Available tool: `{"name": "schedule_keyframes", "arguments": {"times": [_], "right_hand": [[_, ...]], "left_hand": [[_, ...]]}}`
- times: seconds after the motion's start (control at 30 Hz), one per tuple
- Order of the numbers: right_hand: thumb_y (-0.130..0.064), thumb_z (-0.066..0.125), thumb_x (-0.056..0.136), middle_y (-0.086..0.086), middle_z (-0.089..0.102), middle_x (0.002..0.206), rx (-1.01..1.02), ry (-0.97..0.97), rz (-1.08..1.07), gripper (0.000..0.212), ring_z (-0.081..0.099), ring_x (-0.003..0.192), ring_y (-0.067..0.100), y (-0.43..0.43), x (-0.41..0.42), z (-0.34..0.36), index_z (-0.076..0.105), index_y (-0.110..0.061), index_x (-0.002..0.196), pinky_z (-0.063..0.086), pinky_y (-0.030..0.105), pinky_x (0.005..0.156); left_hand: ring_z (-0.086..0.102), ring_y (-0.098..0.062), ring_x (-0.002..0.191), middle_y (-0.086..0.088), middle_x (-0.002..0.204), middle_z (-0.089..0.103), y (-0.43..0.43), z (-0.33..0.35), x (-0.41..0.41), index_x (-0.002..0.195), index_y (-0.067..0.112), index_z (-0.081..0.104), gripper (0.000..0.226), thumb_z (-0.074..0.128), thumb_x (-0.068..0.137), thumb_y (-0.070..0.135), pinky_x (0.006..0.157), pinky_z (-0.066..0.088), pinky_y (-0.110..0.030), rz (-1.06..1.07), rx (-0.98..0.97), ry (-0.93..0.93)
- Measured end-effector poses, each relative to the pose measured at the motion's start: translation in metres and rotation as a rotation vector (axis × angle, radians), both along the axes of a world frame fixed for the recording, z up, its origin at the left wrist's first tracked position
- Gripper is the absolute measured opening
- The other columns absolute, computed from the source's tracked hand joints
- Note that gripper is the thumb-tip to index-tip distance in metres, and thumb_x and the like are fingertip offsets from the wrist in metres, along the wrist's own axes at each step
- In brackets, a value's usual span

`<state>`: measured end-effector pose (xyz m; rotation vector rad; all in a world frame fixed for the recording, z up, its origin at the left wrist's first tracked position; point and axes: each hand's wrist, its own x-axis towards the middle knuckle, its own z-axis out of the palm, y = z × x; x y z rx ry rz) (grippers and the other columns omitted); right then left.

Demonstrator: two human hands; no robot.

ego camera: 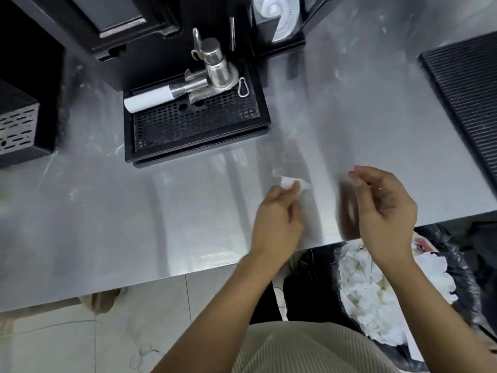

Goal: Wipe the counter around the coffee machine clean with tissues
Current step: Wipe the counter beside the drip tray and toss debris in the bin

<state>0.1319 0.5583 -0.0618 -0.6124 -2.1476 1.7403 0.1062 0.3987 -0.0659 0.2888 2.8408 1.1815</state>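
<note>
Head view: the left hand [277,219] pinches a crumpled white tissue [294,183] in curled fingers at the steel surface [134,224], near the drip tray [193,130], to its right. The right hand [384,211] hovers beside it, fingers loosely curled and empty.

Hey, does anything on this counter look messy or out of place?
White streaks mark the steel counter left of the drip tray, and a portafilter lies flat across the tray beside a loose carabiner clip.
</note>
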Motion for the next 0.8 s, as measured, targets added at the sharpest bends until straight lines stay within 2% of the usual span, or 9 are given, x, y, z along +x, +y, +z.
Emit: {"name": "schedule_keyframes", "arguments": {"times": [0.07, 0.13, 0.2, 0.3, 0.43, 0.57, 0.63, 0.73, 0.8], "right_hand": [[-0.009, 0.057, 0.097, 0.000, 0.071, 0.102, -0.015, 0.012, -0.009, 0.017, 0.067, 0.096, 0.009, 0.005, 0.001, -0.002, 0.066, -0.018, 0.107, 0.048, 0.016, 0.085], [-0.009, 0.058, 0.097, 0.000, 0.070, 0.102, -0.030, 0.028, -0.023, 0.016, 0.067, 0.096, 0.010, 0.010, 0.002, -0.003, 0.066, -0.019, 0.107, 0.049, 0.018, 0.086], [-0.009, 0.059, 0.096, -0.001, 0.070, 0.101, -0.047, 0.040, -0.042, 0.017, 0.067, 0.095, 0.010, 0.012, 0.002, -0.003, 0.066, -0.023, 0.105, 0.050, 0.019, 0.086], [-0.011, 0.059, 0.096, -0.001, 0.070, 0.100, -0.074, 0.045, -0.064, 0.022, 0.067, 0.094, 0.012, 0.017, 0.002, -0.004, 0.064, -0.031, 0.102, 0.049, 0.019, 0.084], [-0.010, 0.058, 0.097, 0.001, 0.070, 0.100, -0.073, 0.057, -0.088, 0.016, 0.066, 0.095, 0.011, 0.018, 0.003, -0.001, 0.065, -0.022, 0.105, 0.049, 0.019, 0.085], [-0.007, 0.057, 0.097, -0.001, 0.069, 0.100, -0.044, 0.071, -0.133, 0.014, 0.064, 0.092, -0.001, 0.026, 0.008, 0.007, 0.065, -0.014, 0.107, 0.047, 0.013, 0.082], [-0.006, 0.056, 0.097, 0.000, 0.069, 0.101, -0.035, 0.079, -0.159, 0.014, 0.064, 0.093, -0.002, 0.034, 0.012, 0.010, 0.064, -0.010, 0.108, 0.046, 0.010, 0.081], [-0.006, 0.056, 0.097, 0.006, 0.070, 0.103, -0.054, 0.080, -0.200, 0.015, 0.065, 0.094, 0.003, 0.043, 0.017, 0.012, 0.064, -0.007, 0.109, 0.047, 0.012, 0.082], [-0.008, 0.057, 0.097, 0.004, 0.070, 0.102, -0.063, 0.062, -0.203, 0.014, 0.065, 0.093, 0.002, 0.046, 0.018, 0.009, 0.065, -0.010, 0.108, 0.049, 0.014, 0.082]], "left_hand": [[0.046, 0.001, 0.066, 0.004, 0.077, 0.045, -0.032, 0.012, -0.007, 0.121, 0.007, 0.065, 0.031, 0.052, 0.093, 0.005, 0.070, 0.034, -0.002, 0.122, -0.001, 0.074], [0.047, -0.003, 0.064, 0.000, 0.076, 0.048, -0.071, 0.021, -0.003, 0.124, 0.008, 0.063, 0.033, 0.052, 0.094, 0.005, 0.066, 0.036, -0.004, 0.219, -0.070, 0.148], [0.046, -0.008, 0.062, -0.001, 0.075, 0.048, -0.099, 0.023, 0.009, 0.127, 0.011, 0.060, 0.035, 0.053, 0.094, 0.005, 0.063, 0.035, -0.004, 0.228, -0.176, 0.145], [0.038, -0.007, 0.060, 0.003, 0.072, 0.046, -0.102, 0.009, 0.032, 0.127, 0.009, 0.061, 0.037, 0.049, 0.092, 0.010, 0.062, 0.031, 0.000, 0.150, -0.288, 0.063], [0.040, 0.000, 0.069, 0.005, 0.071, 0.047, -0.062, -0.005, 0.038, 0.125, 0.002, 0.061, 0.038, 0.051, 0.088, 0.003, 0.069, 0.031, 0.003, 0.170, -0.196, 0.069], [0.043, 0.000, 0.072, 0.000, 0.073, 0.056, -0.005, -0.005, 0.031, 0.128, 0.004, 0.059, 0.044, 0.040, 0.090, 0.017, 0.073, 0.031, 0.003, 0.102, -0.082, 0.040], [0.045, -0.003, 0.070, -0.004, 0.077, 0.058, 0.019, -0.008, 0.027, 0.130, 0.008, 0.058, 0.048, 0.037, 0.090, 0.022, 0.071, 0.034, -0.002, 0.072, -0.055, 0.023], [0.049, -0.012, 0.068, -0.003, 0.081, 0.054, 0.048, -0.008, 0.024, 0.130, 0.011, 0.058, 0.041, 0.046, 0.091, 0.013, 0.068, 0.036, -0.011, -0.046, -0.055, 0.015], [0.047, -0.007, 0.069, 0.002, 0.080, 0.050, 0.057, -0.003, 0.019, 0.127, 0.010, 0.061, 0.039, 0.052, 0.090, 0.005, 0.070, 0.034, -0.007, -0.108, -0.002, 0.005]]}}
